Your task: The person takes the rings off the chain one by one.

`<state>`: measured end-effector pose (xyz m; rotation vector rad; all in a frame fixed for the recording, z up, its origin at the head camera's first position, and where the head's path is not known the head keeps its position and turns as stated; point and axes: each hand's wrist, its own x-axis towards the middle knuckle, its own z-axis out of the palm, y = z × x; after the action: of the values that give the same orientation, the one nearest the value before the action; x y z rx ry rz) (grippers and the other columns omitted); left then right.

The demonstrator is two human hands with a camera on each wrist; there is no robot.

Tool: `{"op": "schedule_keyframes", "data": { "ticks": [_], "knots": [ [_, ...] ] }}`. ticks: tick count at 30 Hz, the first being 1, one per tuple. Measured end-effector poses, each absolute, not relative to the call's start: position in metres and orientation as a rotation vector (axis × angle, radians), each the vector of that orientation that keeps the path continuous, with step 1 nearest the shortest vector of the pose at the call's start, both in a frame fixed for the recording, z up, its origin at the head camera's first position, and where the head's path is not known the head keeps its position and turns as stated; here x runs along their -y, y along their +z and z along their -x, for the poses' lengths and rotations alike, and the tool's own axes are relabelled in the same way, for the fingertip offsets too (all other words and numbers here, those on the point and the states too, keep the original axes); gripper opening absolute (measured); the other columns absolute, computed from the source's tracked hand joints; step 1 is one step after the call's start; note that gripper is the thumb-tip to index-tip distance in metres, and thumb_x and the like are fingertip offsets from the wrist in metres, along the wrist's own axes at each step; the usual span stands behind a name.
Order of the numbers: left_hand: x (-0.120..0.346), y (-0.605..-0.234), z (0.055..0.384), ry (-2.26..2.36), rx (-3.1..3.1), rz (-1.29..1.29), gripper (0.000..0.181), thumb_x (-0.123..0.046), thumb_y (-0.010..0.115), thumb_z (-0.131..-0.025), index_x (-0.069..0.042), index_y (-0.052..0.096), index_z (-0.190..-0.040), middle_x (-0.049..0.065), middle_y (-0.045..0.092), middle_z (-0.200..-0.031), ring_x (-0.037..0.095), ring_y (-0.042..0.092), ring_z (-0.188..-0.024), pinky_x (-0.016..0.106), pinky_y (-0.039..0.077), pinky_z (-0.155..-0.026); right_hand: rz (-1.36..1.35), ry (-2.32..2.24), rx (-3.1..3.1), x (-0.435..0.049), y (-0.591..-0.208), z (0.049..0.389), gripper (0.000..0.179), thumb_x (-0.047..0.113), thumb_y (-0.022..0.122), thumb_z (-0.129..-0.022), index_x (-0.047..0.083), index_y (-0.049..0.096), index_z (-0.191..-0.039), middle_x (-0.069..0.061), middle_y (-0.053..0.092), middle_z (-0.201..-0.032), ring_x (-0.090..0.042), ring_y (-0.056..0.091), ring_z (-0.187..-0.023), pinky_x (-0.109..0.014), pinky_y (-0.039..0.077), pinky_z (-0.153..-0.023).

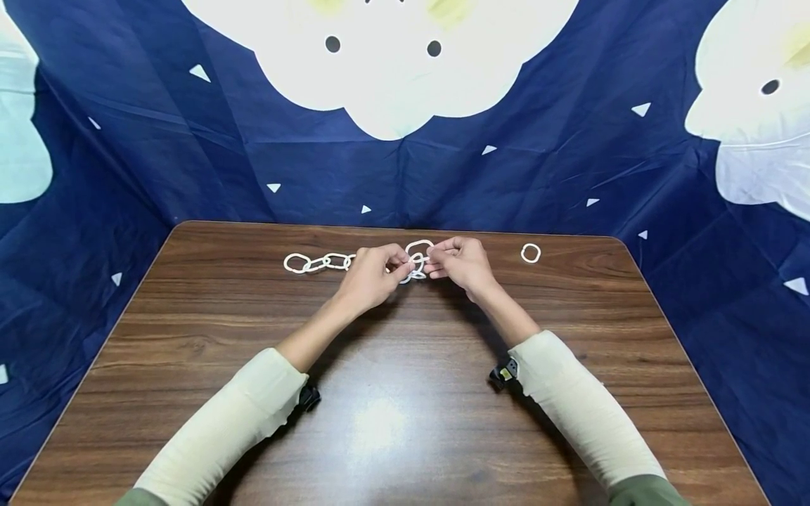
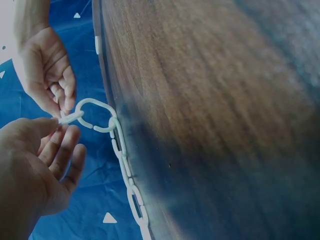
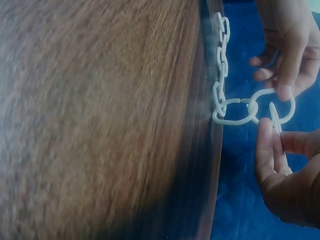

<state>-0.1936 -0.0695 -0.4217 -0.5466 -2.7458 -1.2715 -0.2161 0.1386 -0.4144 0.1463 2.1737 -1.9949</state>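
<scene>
A white plastic chain [image 3: 223, 67] of several oval links lies along the table, partly hidden behind my left hand [image 1: 375, 273] in the head view. Between thumb and fingers, that hand pinches the raised link [image 3: 294, 106] at the chain's right end. Opposite it, my right hand [image 1: 465, 266] pinches another white link [image 3: 276, 120], seen edge-on in the right wrist view. This link passes through the one in my left hand. Whether its gap is closed cannot be made out. Both hands are close together above the table's far side.
One loose white link [image 1: 523, 254] lies to the right of my hands on the brown wooden table [image 1: 443, 422]. A blue cloth [image 1: 304, 169] with white cloud shapes hangs behind the table's far edge and along both sides.
</scene>
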Motion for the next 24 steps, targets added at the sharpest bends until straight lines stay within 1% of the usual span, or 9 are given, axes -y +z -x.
{"op": "schedule_keyframes", "data": {
  "ticks": [8,13,18,24],
  "knots": [
    [0.069,-0.422,0.194,-1.24,2.73,0.58,0.012,-0.019,0.079,-0.105,-0.008,0.082,-0.109,0.007,0.086,-0.101,0.019,0.074,-0.086,0.041,0.061,-0.084,-0.24,-2.008,-2.187,-0.13,-0.414,0.216,0.01,-0.001,0.071,-0.106,-0.008,0.069,-0.113,-0.008,0.078,-0.079,-0.009,0.076,-0.063,-0.022,0.066,-0.065],
    [0.069,-0.422,0.196,-1.225,2.73,0.592,0.012,-0.017,0.077,-0.105,-0.007,0.081,-0.111,0.008,0.086,-0.104,0.022,0.078,-0.093,0.044,0.063,-0.09,-0.277,-2.008,-2.229,-0.127,-0.414,0.216,0.01,0.0,0.073,-0.105,-0.008,0.07,-0.11,-0.003,0.077,-0.074,-0.006,0.074,-0.059,-0.021,0.065,-0.063],
    [0.07,-0.421,0.197,-1.216,2.75,0.564,0.014,-0.017,0.077,-0.106,-0.006,0.082,-0.112,0.009,0.087,-0.106,0.022,0.079,-0.093,0.044,0.065,-0.093,-0.302,-2.006,-2.233,-0.128,-0.415,0.217,0.013,0.001,0.074,-0.105,-0.009,0.07,-0.112,-0.002,0.077,-0.073,-0.006,0.074,-0.058,-0.021,0.064,-0.062],
    [0.07,-0.42,0.198,-1.21,2.77,0.537,0.014,-0.02,0.078,-0.105,-0.008,0.083,-0.11,0.006,0.086,-0.101,0.019,0.075,-0.088,0.042,0.062,-0.087,-0.305,-2.027,-2.208,-0.133,-0.418,0.217,0.009,0.001,0.074,-0.105,-0.004,0.068,-0.109,-0.003,0.077,-0.076,-0.007,0.075,-0.061,-0.022,0.065,-0.063]
  ]
}}
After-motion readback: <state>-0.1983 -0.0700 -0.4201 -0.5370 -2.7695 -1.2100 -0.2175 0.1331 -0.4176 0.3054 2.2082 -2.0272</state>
